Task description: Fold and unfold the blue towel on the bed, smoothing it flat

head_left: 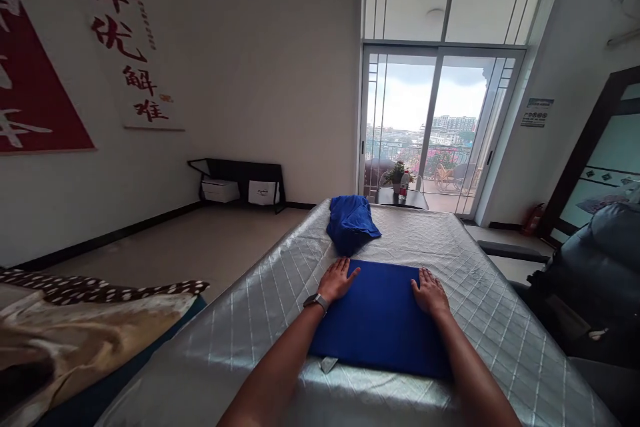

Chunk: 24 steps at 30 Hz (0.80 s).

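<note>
While the left hand [338, 281] is lying at the far left corner of the flat blue cloth [383, 317], the right hand [434, 295] is resting at the far right, fingers [427, 275] straight, thumbs spread. The cloth is covering part of a silver quilted cover [275, 307], near a blue bundle [351, 219].

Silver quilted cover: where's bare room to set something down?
Bare on the silver quilted cover: right strip, between right hand and right edge; far patch, beyond the flat blue cloth, right of the bunched blue cloth; left strip, between left hand and left edge. Crowded: the middle, hands at the flat blue cloth's sides, bunched blue cloth just beyond.
</note>
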{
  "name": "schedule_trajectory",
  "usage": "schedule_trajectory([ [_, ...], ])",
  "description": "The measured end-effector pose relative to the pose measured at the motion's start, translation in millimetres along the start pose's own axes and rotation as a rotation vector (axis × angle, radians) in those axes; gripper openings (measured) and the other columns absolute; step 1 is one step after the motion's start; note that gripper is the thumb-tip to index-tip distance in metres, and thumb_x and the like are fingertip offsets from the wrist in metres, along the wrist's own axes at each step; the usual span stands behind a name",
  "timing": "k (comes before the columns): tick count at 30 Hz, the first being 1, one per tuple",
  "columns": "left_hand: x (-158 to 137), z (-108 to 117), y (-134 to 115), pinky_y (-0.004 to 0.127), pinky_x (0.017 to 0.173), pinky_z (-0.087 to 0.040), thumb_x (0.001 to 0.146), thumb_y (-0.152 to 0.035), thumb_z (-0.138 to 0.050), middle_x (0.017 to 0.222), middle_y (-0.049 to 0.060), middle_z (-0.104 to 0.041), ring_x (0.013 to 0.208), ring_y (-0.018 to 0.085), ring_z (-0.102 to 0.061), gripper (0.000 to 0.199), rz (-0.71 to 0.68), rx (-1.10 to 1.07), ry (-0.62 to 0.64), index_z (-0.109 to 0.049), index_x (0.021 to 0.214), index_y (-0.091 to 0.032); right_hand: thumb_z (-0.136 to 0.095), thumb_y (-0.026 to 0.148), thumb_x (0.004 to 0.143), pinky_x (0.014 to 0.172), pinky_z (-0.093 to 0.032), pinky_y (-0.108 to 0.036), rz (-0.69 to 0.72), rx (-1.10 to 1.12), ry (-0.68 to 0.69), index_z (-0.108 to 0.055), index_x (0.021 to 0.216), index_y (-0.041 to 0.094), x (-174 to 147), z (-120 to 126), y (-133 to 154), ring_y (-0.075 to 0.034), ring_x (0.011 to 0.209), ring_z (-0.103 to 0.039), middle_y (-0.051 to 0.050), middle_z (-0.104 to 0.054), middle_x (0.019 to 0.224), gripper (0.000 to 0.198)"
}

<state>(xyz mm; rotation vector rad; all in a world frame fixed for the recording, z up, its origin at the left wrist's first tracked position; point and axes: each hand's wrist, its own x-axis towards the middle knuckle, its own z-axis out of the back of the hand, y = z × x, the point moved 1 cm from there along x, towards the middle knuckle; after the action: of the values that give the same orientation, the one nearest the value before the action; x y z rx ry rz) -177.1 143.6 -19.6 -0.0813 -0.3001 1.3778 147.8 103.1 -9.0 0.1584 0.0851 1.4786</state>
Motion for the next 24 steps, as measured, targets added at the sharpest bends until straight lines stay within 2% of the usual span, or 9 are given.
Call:
schedule_trajectory([
  [6,-3.5,0.5,-5.9,0.043,0.124,-0.016,0.097,-0.074,-0.005,0.165,0.015,-0.027,0.154,0.028,-0.022,0.093,0.000,-0.019,-0.022,-0.031,0.157,-0.009,-0.019,0.050,0.100,0.125,-0.007,-0.038,0.002,0.003,-0.005,-0.015,0.161,0.010,-0.5,0.7,0.2,-0.018,0.156,-0.010,-0.008,-0.016,0.169,0.073],
  [10,-4.8,1.6,-6.7,0.043,0.124,-0.018,0.098,-0.071,-0.007,0.163,0.016,-0.032,0.153,0.027,-0.024,0.090,-0.009,-0.013,-0.051,-0.034,0.156,-0.008,-0.020,0.048,0.100,0.125,-0.008,-0.038,0.015,-0.010,-0.018,-0.017,0.161,0.009,-3.1,2.2,2.1,-0.019,0.156,-0.011,-0.008,-0.020,0.168,0.072],
  [17,-4.3,0.6,-7.2,0.042,0.124,-0.020,0.099,-0.069,-0.009,0.163,0.016,-0.034,0.152,0.028,-0.026,0.088,-0.005,-0.003,-0.059,-0.035,0.156,-0.007,-0.022,0.037,0.100,0.125,0.005,-0.043,0.050,-0.104,-0.167,-0.027,0.158,0.007,-17.9,11.8,8.1,-0.022,0.156,-0.012,-0.011,-0.026,0.166,0.066],
  [19,-3.5,-0.4,-6.9,0.042,0.124,-0.020,0.099,-0.069,-0.010,0.163,0.016,-0.034,0.152,0.028,-0.027,0.088,0.000,0.003,-0.063,-0.035,0.156,-0.007,-0.020,0.038,0.101,0.126,0.002,-0.042,0.064,-0.090,-0.148,-0.027,0.159,0.008,-24.5,12.5,7.2,-0.021,0.156,-0.012,-0.010,-0.025,0.166,0.066],
  [24,-2.8,-1.3,-6.6,0.043,0.123,-0.022,0.100,-0.068,-0.013,0.162,0.015,-0.035,0.151,0.027,-0.030,0.084,0.005,0.021,-0.076,-0.037,0.155,-0.010,-0.017,0.050,0.101,0.125,-0.008,-0.038,0.073,-0.034,0.000,-0.020,0.160,0.009,-40.4,3.8,1.1,-0.019,0.156,-0.012,-0.008,-0.018,0.168,0.072],
])
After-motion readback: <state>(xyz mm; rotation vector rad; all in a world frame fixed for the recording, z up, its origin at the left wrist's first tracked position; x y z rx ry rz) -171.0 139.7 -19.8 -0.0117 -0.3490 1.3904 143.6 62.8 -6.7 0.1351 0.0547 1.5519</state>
